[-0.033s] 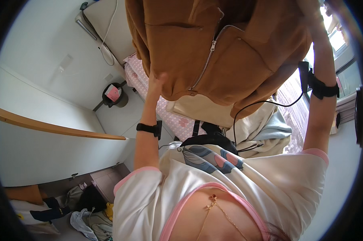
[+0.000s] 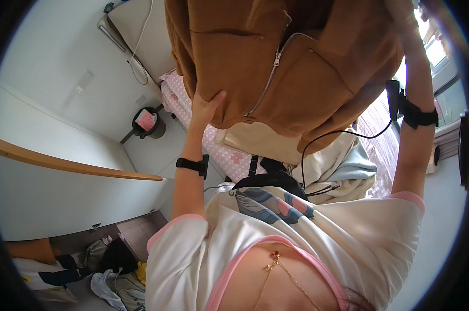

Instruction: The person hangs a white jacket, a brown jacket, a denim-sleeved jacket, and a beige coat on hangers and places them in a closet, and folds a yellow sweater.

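A brown zip-up jacket (image 2: 234, 67) hangs spread in front of me, its silver zip (image 2: 263, 85) partly undone and its upper part cut off by the top edge. My left hand (image 2: 207, 107) is at its lower left hem, thumb lying across the front and fingers hidden by the cloth; it grips the hem. At the top right, my right hand (image 2: 400, 6) reaches up beside the jacket, its fingers out of frame or lost in glare. Both wrists wear black straps (image 2: 418, 115), and a black cable (image 2: 343, 131) runs down from the right one.
Behind the jacket is a bed with a pink patterned sheet (image 2: 214, 145). Cream and pale blue clothes (image 2: 343, 163) lie piled on it. A dark bin (image 2: 154, 128) stands on the floor to the left. Nearer left is an open white cupboard door (image 2: 79, 192) with clothes (image 2: 115, 285) below.
My left hand has shifted slightly right along the hem, its thumb now stretched over the cloth. The jacket has moved a touch to the right with it. My right arm looks unchanged.
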`<action>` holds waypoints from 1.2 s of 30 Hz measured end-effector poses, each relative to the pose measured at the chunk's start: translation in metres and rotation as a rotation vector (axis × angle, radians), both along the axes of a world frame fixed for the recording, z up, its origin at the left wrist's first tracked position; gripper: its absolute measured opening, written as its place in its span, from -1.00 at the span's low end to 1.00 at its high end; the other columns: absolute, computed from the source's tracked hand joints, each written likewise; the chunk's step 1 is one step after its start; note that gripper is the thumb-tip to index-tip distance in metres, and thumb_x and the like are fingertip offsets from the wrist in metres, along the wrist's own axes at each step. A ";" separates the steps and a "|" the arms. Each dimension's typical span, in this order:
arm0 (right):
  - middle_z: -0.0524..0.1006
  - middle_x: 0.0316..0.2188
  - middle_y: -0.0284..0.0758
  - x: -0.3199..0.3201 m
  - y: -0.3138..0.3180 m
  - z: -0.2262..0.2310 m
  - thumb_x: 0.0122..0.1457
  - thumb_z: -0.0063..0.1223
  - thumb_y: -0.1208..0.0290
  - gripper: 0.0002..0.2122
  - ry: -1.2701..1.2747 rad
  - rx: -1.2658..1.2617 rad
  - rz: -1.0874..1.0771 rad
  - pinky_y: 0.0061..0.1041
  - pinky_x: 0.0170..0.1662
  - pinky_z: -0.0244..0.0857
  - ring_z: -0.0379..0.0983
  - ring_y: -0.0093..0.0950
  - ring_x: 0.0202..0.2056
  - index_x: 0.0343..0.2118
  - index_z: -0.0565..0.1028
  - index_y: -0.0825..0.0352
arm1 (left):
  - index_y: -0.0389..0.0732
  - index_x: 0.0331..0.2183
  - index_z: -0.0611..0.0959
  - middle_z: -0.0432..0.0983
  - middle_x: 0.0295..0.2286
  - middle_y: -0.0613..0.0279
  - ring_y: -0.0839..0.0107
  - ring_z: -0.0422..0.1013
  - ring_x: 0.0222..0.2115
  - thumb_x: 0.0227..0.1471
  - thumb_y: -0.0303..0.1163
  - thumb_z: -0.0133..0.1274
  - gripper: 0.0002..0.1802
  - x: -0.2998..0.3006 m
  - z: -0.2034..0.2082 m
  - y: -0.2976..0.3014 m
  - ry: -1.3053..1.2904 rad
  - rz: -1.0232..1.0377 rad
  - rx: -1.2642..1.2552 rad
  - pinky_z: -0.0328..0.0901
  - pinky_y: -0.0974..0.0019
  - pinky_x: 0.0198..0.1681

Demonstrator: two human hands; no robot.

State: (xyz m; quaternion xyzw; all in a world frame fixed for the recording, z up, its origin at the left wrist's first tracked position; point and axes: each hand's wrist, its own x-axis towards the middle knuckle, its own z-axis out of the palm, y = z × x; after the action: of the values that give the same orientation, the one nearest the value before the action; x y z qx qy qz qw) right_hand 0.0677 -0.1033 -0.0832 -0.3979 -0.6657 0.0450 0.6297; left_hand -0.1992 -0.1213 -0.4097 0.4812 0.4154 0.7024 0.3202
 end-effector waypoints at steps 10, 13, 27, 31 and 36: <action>0.48 -0.66 -0.32 0.005 0.003 0.002 -0.11 0.12 0.40 -0.80 -0.203 -0.083 0.100 -0.65 -0.51 0.26 0.39 -0.61 -0.58 -0.55 0.50 0.49 | -0.36 -0.34 0.52 0.50 -0.44 0.09 0.38 0.37 -0.40 -0.05 -0.40 -0.01 -0.77 0.016 0.052 -0.021 0.207 0.181 0.010 0.22 0.38 -0.31; 0.48 -0.66 -0.32 0.007 0.001 0.003 -0.11 0.12 0.40 -0.80 -0.228 -0.092 0.098 -0.64 -0.50 0.25 0.39 -0.60 -0.57 -0.55 0.50 0.49 | -0.35 -0.30 0.51 0.48 -0.39 0.07 0.38 0.37 -0.33 -0.05 -0.36 0.00 -0.72 0.004 0.062 -0.006 0.222 0.060 0.000 0.21 0.38 -0.25; 0.41 -0.75 -0.25 -0.002 0.007 -0.032 -0.21 0.18 0.33 -0.76 -0.324 -0.155 -0.086 -0.46 -0.54 0.16 0.31 -0.49 -0.65 -0.65 0.46 0.44 | -0.28 -0.16 0.39 0.40 -0.35 0.16 0.28 0.34 -0.27 -0.23 -0.29 0.18 -0.45 -0.036 0.142 -0.032 0.584 0.480 -0.024 0.22 0.31 -0.21; 0.33 -0.78 -0.16 -0.026 -0.010 -0.048 -0.23 0.20 0.33 -0.72 -0.497 -0.173 -0.078 -0.43 -0.55 0.14 0.25 -0.40 -0.69 -0.72 0.37 0.45 | -0.26 -0.20 0.42 0.39 -0.29 0.10 0.24 0.32 -0.24 -0.24 -0.32 0.17 -0.50 -0.027 0.198 -0.048 0.883 0.625 0.386 0.22 0.30 -0.21; 0.21 -0.79 -0.31 -0.045 -0.018 -0.079 -0.16 0.18 0.27 -0.70 -0.558 -0.046 0.099 -0.47 -0.54 0.08 0.14 -0.45 -0.69 -0.66 0.31 0.35 | -0.19 -0.28 0.44 0.44 -0.45 0.13 0.17 0.36 -0.44 -0.20 -0.39 0.12 -0.66 -0.021 0.202 -0.061 0.987 0.269 0.196 0.24 0.27 -0.40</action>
State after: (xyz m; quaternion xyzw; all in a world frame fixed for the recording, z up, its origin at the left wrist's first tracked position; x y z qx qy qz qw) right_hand 0.0228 -0.1216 -0.1619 -0.3761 -0.8307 -0.0203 0.4100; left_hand -0.2201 -0.1825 -0.2076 0.7252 0.5073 0.4625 -0.0537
